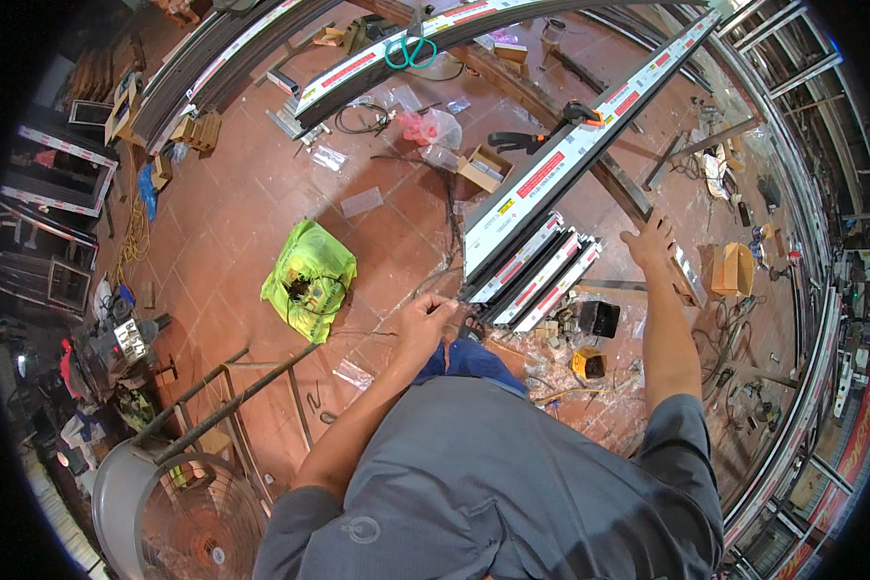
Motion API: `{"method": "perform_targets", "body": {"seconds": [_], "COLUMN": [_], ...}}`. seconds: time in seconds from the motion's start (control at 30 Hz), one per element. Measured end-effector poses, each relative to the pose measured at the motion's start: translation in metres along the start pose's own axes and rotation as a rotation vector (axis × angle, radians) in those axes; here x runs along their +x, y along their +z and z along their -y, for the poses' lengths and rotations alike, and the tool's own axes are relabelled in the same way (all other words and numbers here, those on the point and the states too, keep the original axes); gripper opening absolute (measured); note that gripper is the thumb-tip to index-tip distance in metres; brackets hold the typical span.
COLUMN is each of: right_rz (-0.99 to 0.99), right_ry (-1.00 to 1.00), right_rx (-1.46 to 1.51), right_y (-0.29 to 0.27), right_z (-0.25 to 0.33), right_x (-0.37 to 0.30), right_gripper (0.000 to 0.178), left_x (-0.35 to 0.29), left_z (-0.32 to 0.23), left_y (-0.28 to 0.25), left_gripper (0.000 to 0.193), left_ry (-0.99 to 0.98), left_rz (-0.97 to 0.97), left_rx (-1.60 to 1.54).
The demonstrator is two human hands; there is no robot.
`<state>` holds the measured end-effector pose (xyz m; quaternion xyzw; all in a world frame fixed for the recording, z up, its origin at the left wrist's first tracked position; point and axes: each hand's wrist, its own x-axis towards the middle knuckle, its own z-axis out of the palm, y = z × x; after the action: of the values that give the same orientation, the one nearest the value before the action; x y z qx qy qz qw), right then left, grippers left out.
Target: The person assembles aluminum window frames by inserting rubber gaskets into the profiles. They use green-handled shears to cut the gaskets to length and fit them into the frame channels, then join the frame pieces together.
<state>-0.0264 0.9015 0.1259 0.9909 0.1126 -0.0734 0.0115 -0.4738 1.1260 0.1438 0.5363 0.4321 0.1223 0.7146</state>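
My left hand (425,324) is closed in a pinch at the near end of a long white-faced profile (536,188). Whatever its fingertips hold is too small to make out. Several short profiles (541,274) lie side by side along the long one, close to my waist. To the right, my right hand (652,246) rests with fingers spread on a brown steel beam (621,184), which passes beneath the long profile. A black and orange clamp (582,114) sits on that profile. Teal-handled scissors (411,53) lie on another profile at the top.
A yellow-green plastic bag (309,275) stands on the tiled floor to my left. A large fan (198,512) and a metal frame (232,396) are at lower left. Cardboard boxes (483,168), a yellow container (588,363), cables and scraps lie around. Long profiles (812,387) line the right side.
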Motion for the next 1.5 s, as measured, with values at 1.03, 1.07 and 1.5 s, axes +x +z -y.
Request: {"method": "perform_targets", "body": {"seconds": [1.03,1.07,1.5], "right_rz": [-0.056,-0.066,-0.128], "right_ry": [0.046,0.038,-0.111], "right_rx": [0.148,0.161,1.19], "right_y": [-0.026,-0.026,0.018], "right_z": [0.013,0.012,0.156], "right_x": [-0.022,-0.024,-0.105], "right_gripper": [0.107,0.107,0.044], "left_x": [0.021,0.024,0.033], "left_z": [-0.005,-0.002,-0.013], "left_y": [0.02,0.018,0.019], "left_gripper": [0.024,0.024,0.008], "left_ry": [0.024,0.058,-0.145], "left_rz": [-0.068,-0.039,0.111], "left_rx": [0.341,0.342,0.156]}}
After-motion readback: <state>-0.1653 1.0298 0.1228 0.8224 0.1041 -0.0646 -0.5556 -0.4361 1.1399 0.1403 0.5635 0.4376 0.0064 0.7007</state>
